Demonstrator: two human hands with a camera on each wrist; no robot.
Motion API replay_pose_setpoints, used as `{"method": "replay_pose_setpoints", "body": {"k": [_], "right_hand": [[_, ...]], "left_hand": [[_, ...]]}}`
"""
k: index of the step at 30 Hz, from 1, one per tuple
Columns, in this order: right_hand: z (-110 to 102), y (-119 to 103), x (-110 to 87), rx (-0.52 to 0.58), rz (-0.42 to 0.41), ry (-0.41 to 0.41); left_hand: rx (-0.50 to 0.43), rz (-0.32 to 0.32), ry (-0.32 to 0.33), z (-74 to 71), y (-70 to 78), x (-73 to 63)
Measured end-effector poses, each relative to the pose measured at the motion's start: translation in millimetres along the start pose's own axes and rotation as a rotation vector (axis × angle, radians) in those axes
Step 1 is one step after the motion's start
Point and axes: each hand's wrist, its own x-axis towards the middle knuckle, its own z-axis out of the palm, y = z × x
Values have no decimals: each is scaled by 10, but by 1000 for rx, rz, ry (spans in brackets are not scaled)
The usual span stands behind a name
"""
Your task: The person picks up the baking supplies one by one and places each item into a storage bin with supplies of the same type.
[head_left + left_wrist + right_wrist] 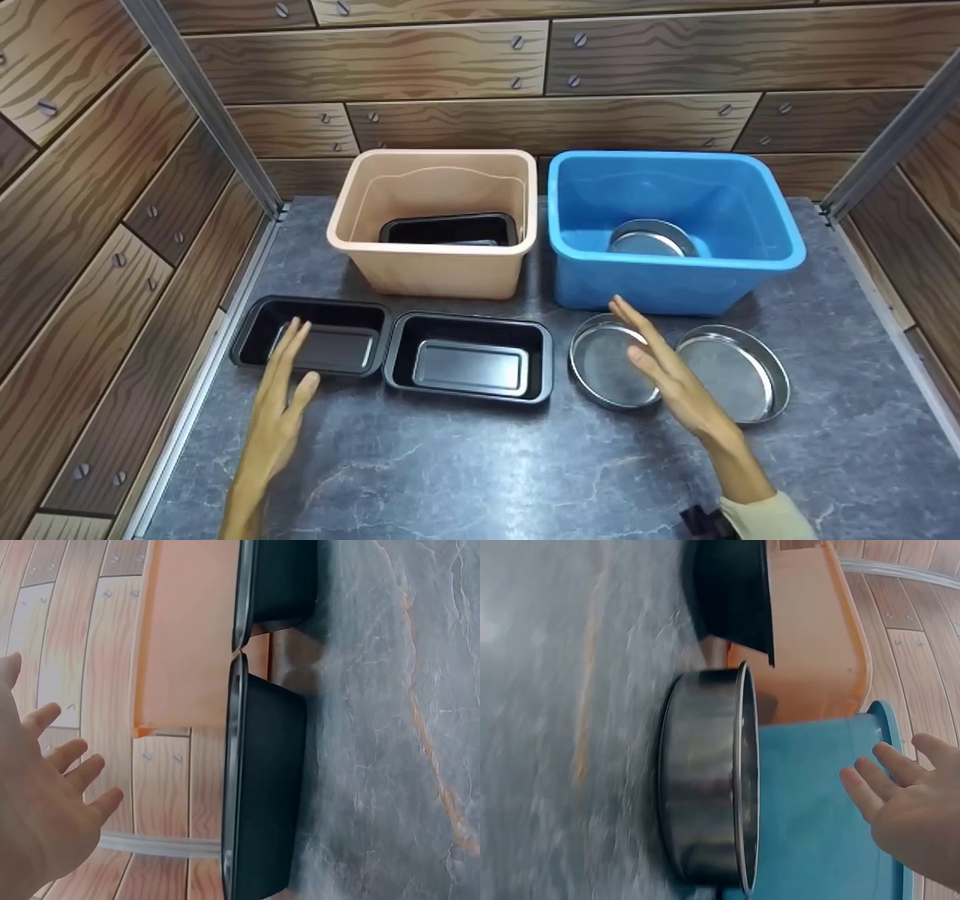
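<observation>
My left hand (274,420), fingers extended and holding nothing, hovers at the near edge of the left black loaf pan (334,349). A second black loaf pan (471,367) lies just to its right. My right hand (679,386) is raised with straight fingers over two round metal cake pans, overlapping the left round pan (607,364) in the head view. The right round pan (724,375) sits beside it. In the right wrist view, the hand (922,802) is apart from the round pan (705,780). The left wrist view shows the left hand (45,802) with spread fingers.
Behind the loaf pans stands a peach bin (439,271) holding a black loaf pan (450,227). A blue bin (637,289) to its right contains a round metal pan (651,238). Wood-patterned walls (442,60) enclose the grey marbled table (420,480) at the back and sides.
</observation>
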Motion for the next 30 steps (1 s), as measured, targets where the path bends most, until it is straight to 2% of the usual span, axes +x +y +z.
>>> {"method": "replay_pose_setpoints", "body": {"k": [9,16,23,30], "right_hand": [[150,-37,224,155,-25,32],[241,-74,442,197,-19,24],[345,-76,631,229,-11,29],[462,-42,812,261,-18,60]], "left_hand": [[-120,-83,28,-157,49,6],[-176,-221,78,-326,36,-88],[-198,-329,101,-471,-94,-148],[-224,-452,145,-571,-327,-178]]}}
